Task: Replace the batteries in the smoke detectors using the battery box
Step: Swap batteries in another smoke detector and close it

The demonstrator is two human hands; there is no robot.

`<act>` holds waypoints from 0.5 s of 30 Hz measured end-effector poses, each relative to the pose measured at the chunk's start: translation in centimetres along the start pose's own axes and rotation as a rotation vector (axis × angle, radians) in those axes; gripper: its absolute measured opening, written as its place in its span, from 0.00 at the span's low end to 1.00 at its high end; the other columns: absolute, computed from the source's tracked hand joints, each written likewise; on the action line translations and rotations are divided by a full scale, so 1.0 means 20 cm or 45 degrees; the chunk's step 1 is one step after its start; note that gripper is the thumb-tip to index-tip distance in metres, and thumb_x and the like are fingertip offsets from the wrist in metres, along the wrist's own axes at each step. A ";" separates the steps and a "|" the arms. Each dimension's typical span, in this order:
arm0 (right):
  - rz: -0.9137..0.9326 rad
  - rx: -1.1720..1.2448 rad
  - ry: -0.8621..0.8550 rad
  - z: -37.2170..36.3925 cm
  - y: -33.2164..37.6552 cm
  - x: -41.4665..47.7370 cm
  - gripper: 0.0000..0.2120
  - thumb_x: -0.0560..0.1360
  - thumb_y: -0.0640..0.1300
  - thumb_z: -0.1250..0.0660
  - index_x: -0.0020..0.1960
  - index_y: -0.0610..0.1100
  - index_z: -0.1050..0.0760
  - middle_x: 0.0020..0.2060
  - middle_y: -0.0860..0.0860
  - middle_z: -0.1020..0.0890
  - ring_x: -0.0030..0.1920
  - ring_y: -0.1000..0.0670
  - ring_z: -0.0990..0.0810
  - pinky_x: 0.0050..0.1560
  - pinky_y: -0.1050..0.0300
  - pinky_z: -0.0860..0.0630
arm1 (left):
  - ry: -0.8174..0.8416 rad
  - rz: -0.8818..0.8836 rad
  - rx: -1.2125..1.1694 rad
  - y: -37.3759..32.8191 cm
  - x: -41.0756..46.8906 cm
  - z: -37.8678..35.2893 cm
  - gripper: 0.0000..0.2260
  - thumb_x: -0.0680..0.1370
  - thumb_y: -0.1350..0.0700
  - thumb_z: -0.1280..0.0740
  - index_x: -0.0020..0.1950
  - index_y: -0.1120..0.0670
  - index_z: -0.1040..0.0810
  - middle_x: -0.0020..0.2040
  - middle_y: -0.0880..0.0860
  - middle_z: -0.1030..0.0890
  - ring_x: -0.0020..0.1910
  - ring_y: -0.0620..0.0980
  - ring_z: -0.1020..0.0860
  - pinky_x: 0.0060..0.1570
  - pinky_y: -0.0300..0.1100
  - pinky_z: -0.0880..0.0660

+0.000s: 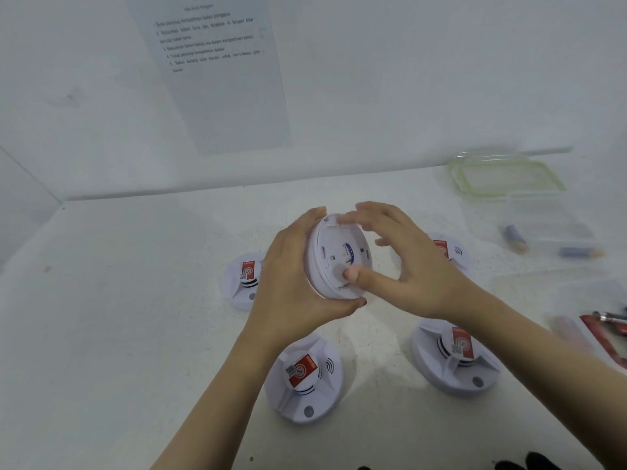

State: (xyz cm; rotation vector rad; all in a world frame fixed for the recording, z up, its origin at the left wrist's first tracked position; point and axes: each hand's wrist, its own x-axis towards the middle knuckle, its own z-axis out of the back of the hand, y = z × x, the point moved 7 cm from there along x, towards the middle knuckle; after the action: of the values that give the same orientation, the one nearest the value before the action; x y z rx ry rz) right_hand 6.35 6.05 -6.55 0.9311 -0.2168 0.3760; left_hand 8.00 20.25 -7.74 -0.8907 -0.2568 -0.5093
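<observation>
Item: detector, lifted above the table centre, tilted on edge, underside facing us. Our left hand grasps its rim from the left; our right hand spreads loosely over the back, thumb pressing, probably on the battery cover. Battery box sits at the table's far right edge, nearer our right hand.

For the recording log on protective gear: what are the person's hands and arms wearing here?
Nothing visible. The left hand and right hand are bare: no gloves, rings or watch show. Both forearms are uncovered as far as the frame's lower edge, with no sleeve in view. The right forearm is motion-blurred, so fine markings cannot be ruled out.
</observation>
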 end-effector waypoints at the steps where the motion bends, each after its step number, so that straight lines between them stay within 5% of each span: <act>1: -0.061 0.073 -0.016 -0.01 0.00 0.00 0.32 0.65 0.64 0.32 0.66 0.59 0.35 0.63 0.61 0.31 0.63 0.60 0.30 0.57 0.70 0.31 | -0.016 -0.019 0.002 -0.02 0.01 0.00 0.45 0.56 0.44 0.20 0.68 0.43 0.39 0.63 0.38 0.30 0.63 0.39 0.29 0.61 0.43 0.26; 3: -0.185 0.229 -0.030 -0.03 -0.01 0.00 0.39 0.59 0.63 0.26 0.66 0.63 0.40 0.61 0.64 0.30 0.59 0.61 0.27 0.53 0.69 0.26 | -0.031 -0.070 0.017 -0.05 0.03 0.00 0.44 0.57 0.45 0.20 0.68 0.44 0.40 0.64 0.37 0.32 0.64 0.42 0.29 0.62 0.51 0.26; 6: -0.237 0.314 -0.067 -0.04 0.00 0.00 0.41 0.59 0.56 0.24 0.65 0.65 0.43 0.59 0.59 0.28 0.56 0.59 0.24 0.52 0.63 0.23 | -0.024 -0.086 -0.010 -0.06 0.03 -0.02 0.46 0.58 0.44 0.20 0.71 0.46 0.40 0.64 0.24 0.40 0.66 0.38 0.32 0.64 0.51 0.27; 9: -0.253 0.585 -0.083 -0.05 -0.01 0.00 0.35 0.62 0.53 0.27 0.65 0.60 0.38 0.59 0.52 0.24 0.53 0.52 0.20 0.51 0.54 0.20 | 0.006 -0.110 -0.106 -0.04 0.01 -0.02 0.48 0.59 0.45 0.20 0.73 0.48 0.41 0.70 0.29 0.41 0.71 0.36 0.37 0.67 0.40 0.32; 12: -0.356 1.200 -0.040 -0.09 -0.07 0.00 0.31 0.61 0.50 0.32 0.64 0.53 0.32 0.53 0.49 0.19 0.51 0.46 0.18 0.47 0.50 0.21 | 0.053 -0.008 -0.194 0.01 -0.01 -0.03 0.48 0.59 0.42 0.20 0.74 0.48 0.39 0.72 0.38 0.35 0.71 0.37 0.36 0.65 0.28 0.36; 15: -0.503 1.705 0.000 -0.15 -0.13 -0.03 0.34 0.61 0.53 0.32 0.65 0.42 0.28 0.59 0.40 0.21 0.59 0.37 0.23 0.56 0.39 0.26 | 0.129 0.047 -0.337 0.04 -0.01 -0.04 0.41 0.60 0.42 0.22 0.70 0.48 0.32 0.65 0.36 0.27 0.66 0.35 0.30 0.60 0.25 0.34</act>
State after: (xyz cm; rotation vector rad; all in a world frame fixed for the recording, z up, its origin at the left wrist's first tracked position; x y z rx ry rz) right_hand 6.93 7.01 -10.33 2.2426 0.2811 0.1086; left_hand 8.19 20.04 -8.93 -1.1213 -0.0808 -0.5603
